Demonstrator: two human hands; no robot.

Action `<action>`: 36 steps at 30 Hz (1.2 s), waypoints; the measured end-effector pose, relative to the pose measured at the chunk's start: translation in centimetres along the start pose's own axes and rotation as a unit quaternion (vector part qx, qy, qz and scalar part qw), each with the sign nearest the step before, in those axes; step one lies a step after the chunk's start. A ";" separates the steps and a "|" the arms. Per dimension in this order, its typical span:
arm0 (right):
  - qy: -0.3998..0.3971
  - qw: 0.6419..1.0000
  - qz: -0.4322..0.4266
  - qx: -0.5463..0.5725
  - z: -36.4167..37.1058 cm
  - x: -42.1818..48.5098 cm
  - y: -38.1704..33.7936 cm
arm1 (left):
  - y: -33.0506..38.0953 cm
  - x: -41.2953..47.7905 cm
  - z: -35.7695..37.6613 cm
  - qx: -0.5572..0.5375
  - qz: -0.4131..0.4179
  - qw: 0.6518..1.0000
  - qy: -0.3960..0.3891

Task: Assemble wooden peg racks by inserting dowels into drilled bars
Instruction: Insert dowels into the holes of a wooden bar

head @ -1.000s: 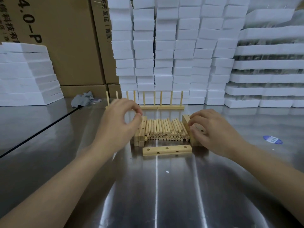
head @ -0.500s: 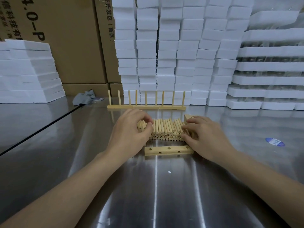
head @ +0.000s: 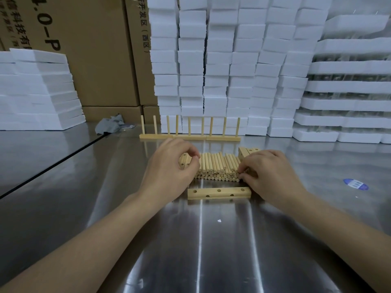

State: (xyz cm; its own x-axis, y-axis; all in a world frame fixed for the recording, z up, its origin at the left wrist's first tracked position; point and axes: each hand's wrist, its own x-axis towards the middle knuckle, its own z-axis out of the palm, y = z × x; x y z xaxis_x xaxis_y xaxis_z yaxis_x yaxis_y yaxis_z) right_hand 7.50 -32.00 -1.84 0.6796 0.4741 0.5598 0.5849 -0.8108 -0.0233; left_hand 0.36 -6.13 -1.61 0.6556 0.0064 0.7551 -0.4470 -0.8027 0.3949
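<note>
Left hand [head: 169, 172] shifted inward, beside dowels [head: 218, 168]

A shiny grey steel table [head: 63, 187] fills the lower frame and reflects bright streaks of light. Behind it, tall stacks of white foam blocks [head: 218, 60] stand at centre and right. Brown cardboard boxes [head: 95, 60] stand at upper left, with a crumpled grey rag [head: 110, 123] below them.
</note>
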 end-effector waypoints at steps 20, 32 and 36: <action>0.163 0.900 0.087 0.394 -4.2 0.0 -1.6 | 0.2 -0.3 0.0 -0.040 -0.018 0.998 -0.041; 0.127 0.776 0.171 0.594 -4.2 0.3 -2.6 | 0.9 -0.6 0.5 -0.081 -0.008 0.993 -0.081; 0.094 0.720 0.189 0.661 -4.1 0.3 -2.9 | 0.9 -0.6 0.3 -0.072 -0.008 0.996 -0.054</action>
State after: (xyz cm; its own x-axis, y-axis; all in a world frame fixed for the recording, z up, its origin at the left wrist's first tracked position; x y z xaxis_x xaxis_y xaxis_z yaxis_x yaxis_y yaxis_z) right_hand 4.21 -30.91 1.76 0.9019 0.1491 0.4055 0.3686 0.2238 -0.9022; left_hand -0.29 -7.02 -1.88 0.7212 -0.0522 0.6907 -0.5143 -0.7084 0.4834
